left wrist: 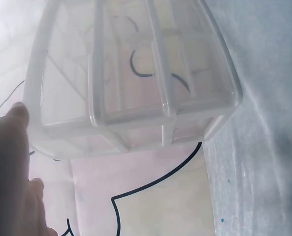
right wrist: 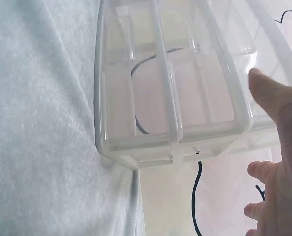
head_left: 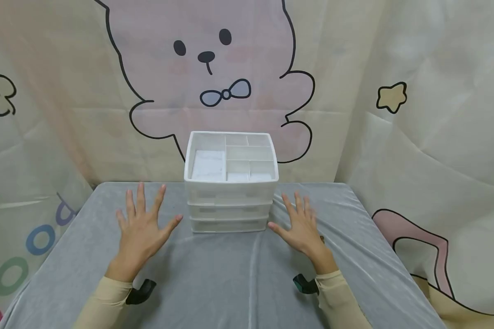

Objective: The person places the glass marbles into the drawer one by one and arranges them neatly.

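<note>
A white, partly see-through plastic drawer organizer (head_left: 230,194) stands upright near the back of the table, with a divided tray on top and stacked drawers below. To its left, my left hand (head_left: 143,235) is held with fingers spread and nothing in it. On the other side my right hand (head_left: 302,230) is likewise spread and holds nothing; its fingertips look slightly blurred. In the head view both hands appear apart from the organizer. The left wrist view shows the organizer's side (left wrist: 131,83) beyond my thumb, and the right wrist view shows its opposite side (right wrist: 185,88).
A grey velvety cloth (head_left: 222,278) with creases covers the table. Behind it hangs a cream curtain (head_left: 337,55) printed with a pink bear, and similar printed sheets (head_left: 448,151) hang at both sides. A dark wrist device (head_left: 141,291) sits at each sleeve.
</note>
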{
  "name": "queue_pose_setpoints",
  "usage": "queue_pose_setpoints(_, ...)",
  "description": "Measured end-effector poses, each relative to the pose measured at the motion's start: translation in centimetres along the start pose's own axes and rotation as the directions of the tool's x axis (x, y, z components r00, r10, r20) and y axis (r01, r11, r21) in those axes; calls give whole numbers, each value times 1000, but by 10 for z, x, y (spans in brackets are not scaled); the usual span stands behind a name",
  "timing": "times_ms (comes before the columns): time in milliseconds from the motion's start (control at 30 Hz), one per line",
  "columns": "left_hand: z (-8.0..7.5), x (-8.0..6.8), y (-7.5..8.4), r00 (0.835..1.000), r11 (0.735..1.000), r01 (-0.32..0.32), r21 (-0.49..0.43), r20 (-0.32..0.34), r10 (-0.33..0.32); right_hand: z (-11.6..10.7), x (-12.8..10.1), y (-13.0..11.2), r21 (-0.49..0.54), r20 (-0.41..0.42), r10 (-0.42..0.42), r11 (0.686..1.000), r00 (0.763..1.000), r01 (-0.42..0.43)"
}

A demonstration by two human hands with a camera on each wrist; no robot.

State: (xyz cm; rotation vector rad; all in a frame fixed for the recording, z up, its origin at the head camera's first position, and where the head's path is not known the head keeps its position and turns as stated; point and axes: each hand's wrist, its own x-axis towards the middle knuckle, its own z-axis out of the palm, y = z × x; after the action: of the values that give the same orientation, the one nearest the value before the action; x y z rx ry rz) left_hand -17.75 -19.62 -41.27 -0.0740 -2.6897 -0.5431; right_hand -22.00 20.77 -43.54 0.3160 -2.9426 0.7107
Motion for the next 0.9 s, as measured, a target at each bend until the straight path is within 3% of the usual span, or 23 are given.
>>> queue_pose_setpoints(333,-10,26,2,988,993,-114,-43,-109,109,-5,-2,-2,87,-41,-55,995,998,58)
queue_pose_setpoints(533,-12,43,4,976,975,-180,-131,-145,161,-9,-3,-6,162,-84,-66,984,994,79)
queue_pose_setpoints(667,-13,55,8,975,947,-205,-249,-138,175,-8,-3,-10,260,-100,-73,961,992,97)
queue_pose_setpoints(900,-17,75,15,980,875,-197,-442,-53,193,-3,-1,-22,396,-132,-106,906,986,150)
